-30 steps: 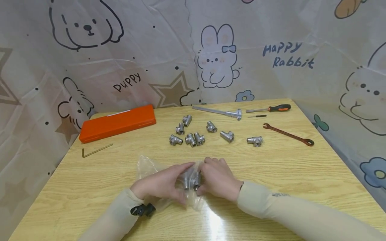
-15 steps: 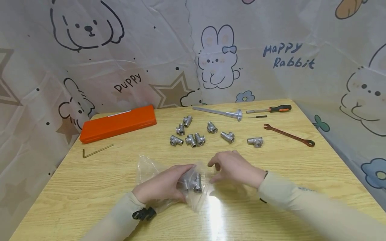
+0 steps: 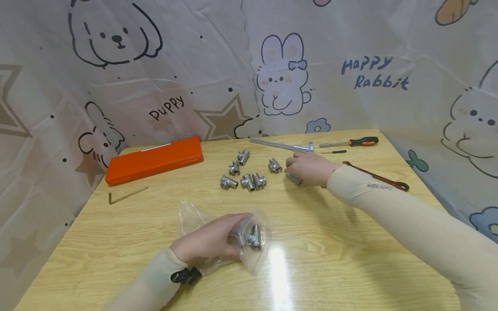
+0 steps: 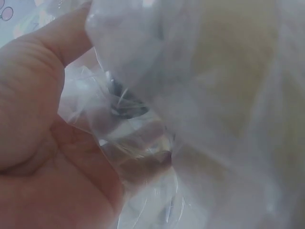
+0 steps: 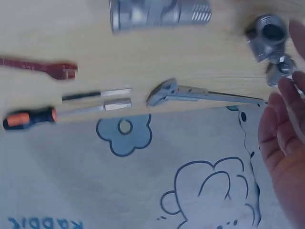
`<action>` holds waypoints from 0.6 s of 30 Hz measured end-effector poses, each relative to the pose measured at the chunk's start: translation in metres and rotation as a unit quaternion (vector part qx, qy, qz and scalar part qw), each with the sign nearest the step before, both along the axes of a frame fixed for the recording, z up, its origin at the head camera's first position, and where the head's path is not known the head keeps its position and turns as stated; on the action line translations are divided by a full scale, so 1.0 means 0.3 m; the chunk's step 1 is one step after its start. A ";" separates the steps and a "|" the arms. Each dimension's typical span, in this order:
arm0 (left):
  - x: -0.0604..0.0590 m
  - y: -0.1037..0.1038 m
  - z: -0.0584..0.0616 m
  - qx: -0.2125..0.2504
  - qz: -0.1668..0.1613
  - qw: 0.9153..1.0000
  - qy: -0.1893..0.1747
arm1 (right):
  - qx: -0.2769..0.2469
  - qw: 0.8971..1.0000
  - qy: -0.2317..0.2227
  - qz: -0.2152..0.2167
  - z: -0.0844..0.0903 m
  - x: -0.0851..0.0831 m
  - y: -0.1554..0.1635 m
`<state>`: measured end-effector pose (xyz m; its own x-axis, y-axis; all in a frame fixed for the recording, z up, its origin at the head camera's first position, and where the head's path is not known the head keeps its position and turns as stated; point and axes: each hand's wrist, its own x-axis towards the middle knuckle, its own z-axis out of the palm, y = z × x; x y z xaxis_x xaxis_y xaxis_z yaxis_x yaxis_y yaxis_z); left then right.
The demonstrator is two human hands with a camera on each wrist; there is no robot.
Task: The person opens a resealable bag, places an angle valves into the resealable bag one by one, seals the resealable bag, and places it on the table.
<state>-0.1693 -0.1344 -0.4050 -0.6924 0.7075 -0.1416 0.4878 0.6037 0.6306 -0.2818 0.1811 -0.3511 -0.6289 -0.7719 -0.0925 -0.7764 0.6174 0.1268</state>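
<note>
Head view: we see our left hand [image 3: 210, 239] low on the surface [image 3: 350, 242], fingers curled round a clear plastic bag [image 3: 218, 235] w/ metal tee fittings inside [image 3: 253, 236]; the bag lies on the surface under and around that hand. Our right hand [image 3: 307, 168] is stretched far ahead, fingers bent down over a loose tee fitting [image 3: 294, 179] that pokes out just below the knuckles. Whether it's gripped or only touched, we can't tell. Left of that hand sits a cluster of more fittings [image 3: 247, 170], the closest one just beside the fingertips. Beyond the hand lie a caliper [image 3: 282, 145] and an orange-handled screwdriver [image 3: 350, 142]; a flat wrench [image 3: 379, 178] shows from behind the right sleeve. Far left of both hands: an orange case [image 3: 153, 159] and a hex key [image 3: 126, 195].

Left wrist view: palm and thumb of the left hand [image 4: 43, 157] close up, wrapped in crumpled bag film [image 4: 157, 95]; a dark metal part [image 4: 126, 106] shows dimly through it, pressed vs. the palm.

Right wrist view: right hand's fingers [image 5: 281, 143] at the frame's right edge, apart and lightly bent, nothing seen btwn them here. One fitting [image 5: 159, 13] lies at the top, two more [image 5: 271, 40] near the fingertips; caliper [image 5: 200, 93], screwdriver [image 5: 33, 117] and wrench end [image 5: 52, 67] lie further off.
</note>
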 end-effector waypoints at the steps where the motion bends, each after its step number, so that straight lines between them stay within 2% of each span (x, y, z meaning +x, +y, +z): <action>1: 0.000 0.000 0.000 0.001 0.001 1.000 -0.003 | 0.014 1.000 0.001 0.003 -0.002 -0.010 -0.008; 9: -0.004 -0.003 0.003 0.005 -0.005 1.000 0.002 | 0.110 0.994 0.006 -0.019 -0.006 -0.047 -0.068; 18: -0.008 -0.005 -0.003 0.011 0.005 1.000 -0.016 | 0.111 0.993 -0.027 -0.036 -0.023 -0.057 -0.089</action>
